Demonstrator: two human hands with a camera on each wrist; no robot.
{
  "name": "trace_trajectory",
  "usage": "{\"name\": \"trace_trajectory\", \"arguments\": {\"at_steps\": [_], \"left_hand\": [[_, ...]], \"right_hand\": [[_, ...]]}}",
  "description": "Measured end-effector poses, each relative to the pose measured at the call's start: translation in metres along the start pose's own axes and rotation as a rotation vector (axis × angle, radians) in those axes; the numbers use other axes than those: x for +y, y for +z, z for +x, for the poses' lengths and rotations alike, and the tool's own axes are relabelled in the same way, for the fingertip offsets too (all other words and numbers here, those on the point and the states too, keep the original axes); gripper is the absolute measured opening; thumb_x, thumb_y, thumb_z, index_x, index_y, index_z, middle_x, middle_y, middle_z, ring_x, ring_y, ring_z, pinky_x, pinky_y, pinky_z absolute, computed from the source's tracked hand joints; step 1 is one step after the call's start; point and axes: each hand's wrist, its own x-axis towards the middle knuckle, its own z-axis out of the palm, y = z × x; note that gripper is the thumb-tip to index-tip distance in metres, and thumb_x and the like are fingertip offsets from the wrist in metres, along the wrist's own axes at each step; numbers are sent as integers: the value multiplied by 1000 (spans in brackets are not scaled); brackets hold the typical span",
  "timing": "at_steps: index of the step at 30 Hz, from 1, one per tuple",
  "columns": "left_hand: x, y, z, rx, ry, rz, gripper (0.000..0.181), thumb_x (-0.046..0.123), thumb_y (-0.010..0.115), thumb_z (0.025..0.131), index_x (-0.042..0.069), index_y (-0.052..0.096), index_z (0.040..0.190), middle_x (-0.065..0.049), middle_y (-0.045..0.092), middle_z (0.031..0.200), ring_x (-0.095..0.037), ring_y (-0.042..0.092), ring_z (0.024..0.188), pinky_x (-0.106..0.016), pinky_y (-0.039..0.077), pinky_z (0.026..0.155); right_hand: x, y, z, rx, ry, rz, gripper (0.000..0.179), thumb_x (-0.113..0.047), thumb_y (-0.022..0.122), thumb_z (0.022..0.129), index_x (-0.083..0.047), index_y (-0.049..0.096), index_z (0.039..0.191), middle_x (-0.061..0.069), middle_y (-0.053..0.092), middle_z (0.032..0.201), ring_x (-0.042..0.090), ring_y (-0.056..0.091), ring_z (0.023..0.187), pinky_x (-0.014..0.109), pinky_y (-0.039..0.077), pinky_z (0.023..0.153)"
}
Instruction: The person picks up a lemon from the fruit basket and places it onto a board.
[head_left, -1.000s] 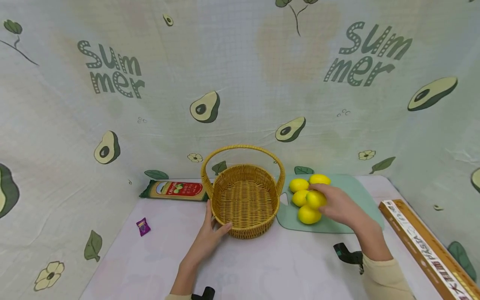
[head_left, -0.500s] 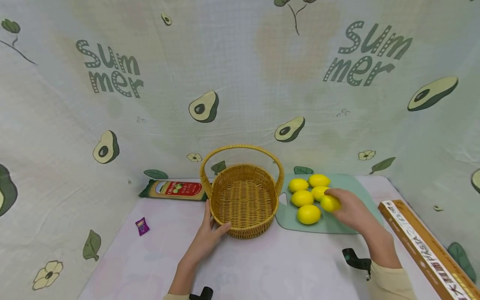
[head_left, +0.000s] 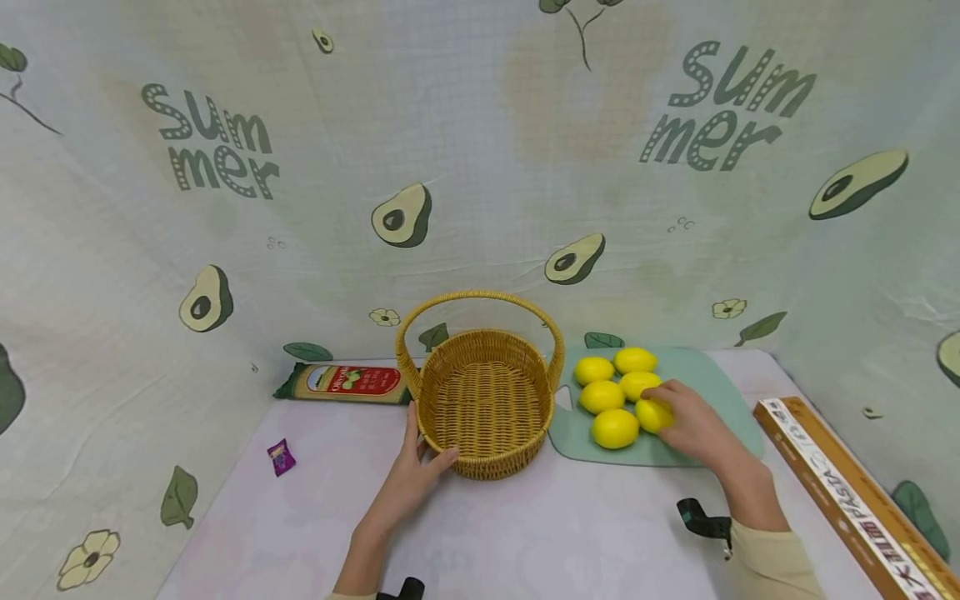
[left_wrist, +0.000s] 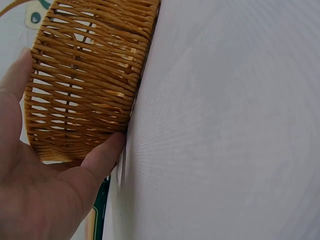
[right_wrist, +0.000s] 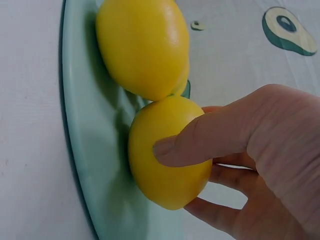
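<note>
My left hand [head_left: 405,487] rests against the front left of a round wicker basket [head_left: 487,467] with a tall looped handle. Its spread, fairly straight fingers and thumb touch the woven side [left_wrist: 85,80] and rim. Nothing lies inside the basket. On a pale green cutting board [head_left: 720,392], my right hand [head_left: 693,421] holds a lemon [right_wrist: 167,150], thumb across one side and fingers behind. That lemon is low over the board, close to a neighbouring lemon [head_left: 615,428]. Several more lemons cluster to its left and behind, including one lemon [head_left: 635,360] at the back.
A green and gold pasta packet [head_left: 352,382] with a red label lies behind and left of the basket. A small purple candy [head_left: 281,457] sits at the left. Along the right edge runs a long pasta box [head_left: 840,492]. Printed cloth [head_left: 480,167] hangs behind.
My right hand carried its lemon rightward from above the cluster, then lowered it beside the front lemon. The other lemons shifted slightly apart at first. My left hand stayed at the basket.
</note>
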Motion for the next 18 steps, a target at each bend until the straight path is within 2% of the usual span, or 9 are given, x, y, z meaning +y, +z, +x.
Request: {"name": "trace_trajectory", "arguments": {"at_steps": [9, 18], "left_hand": [[0, -1, 3, 1, 8, 0, 109, 43, 72, 90, 35, -14, 158, -6, -5, 169, -44, 17, 151, -64, 27, 116], [1, -1, 2, 2, 9, 5, 109, 43, 71, 90, 35, -14, 158, -6, -4, 169, -45, 19, 150, -65, 28, 115]], "right_hand": [[2, 2, 3, 33, 2, 7, 49, 15, 62, 75, 4, 65, 122, 24, 59, 123, 46, 53, 116, 66, 42, 100], [0, -2, 1, 21, 14, 43, 47, 13, 57, 80, 3, 63, 125, 26, 59, 130, 48, 51, 123, 67, 39, 103]]}}
